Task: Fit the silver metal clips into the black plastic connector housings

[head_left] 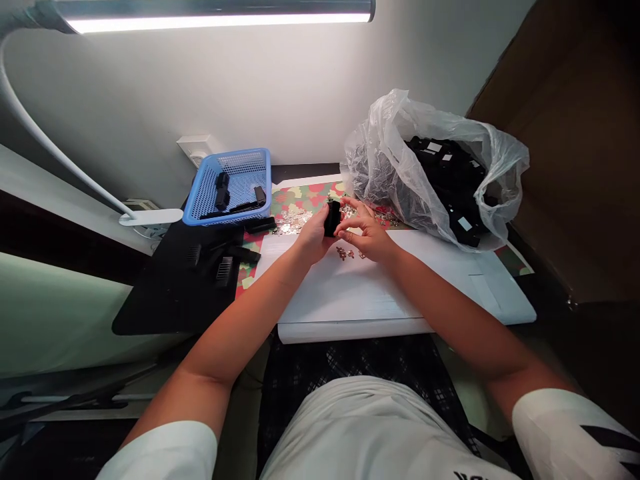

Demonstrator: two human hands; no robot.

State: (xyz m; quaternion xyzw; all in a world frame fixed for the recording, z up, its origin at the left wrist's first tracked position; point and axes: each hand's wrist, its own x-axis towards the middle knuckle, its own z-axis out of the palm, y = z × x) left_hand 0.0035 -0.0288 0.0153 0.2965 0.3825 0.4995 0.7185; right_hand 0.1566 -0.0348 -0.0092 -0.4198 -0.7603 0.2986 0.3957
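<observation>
At the far left a desk lamp (220, 20) is clamped by its base, its bar reaching over the work, likely so that small parts show clearly. On the left of the black table (160, 287) lie loose black pieces (224, 271), comb-like ridges on some; beyond them stands a blue basket (237, 175) with more black parts (222, 191) inside, its walls presumably keeping them together. Silvery bits (295, 221) are spread on the patterned sheet (310, 193) just behind the hands, probably for easy picking.

In the middle, the left hand (314, 237) is closed around a black piece (332, 219), holding it upright above the white sheet (325, 293), I'd say to steady it. Coppery bits (343, 253) lie below, where the pale ground makes them stand out. The right hand (367, 233) comes in from the right, fingers half curled and parted, fingertips at the piece's edge; I can't tell whether they pinch anything. At far right, an open plastic bag (370, 160) slumps, full of black items (447, 177), its mouth facing the worker, seemingly within reach.
</observation>
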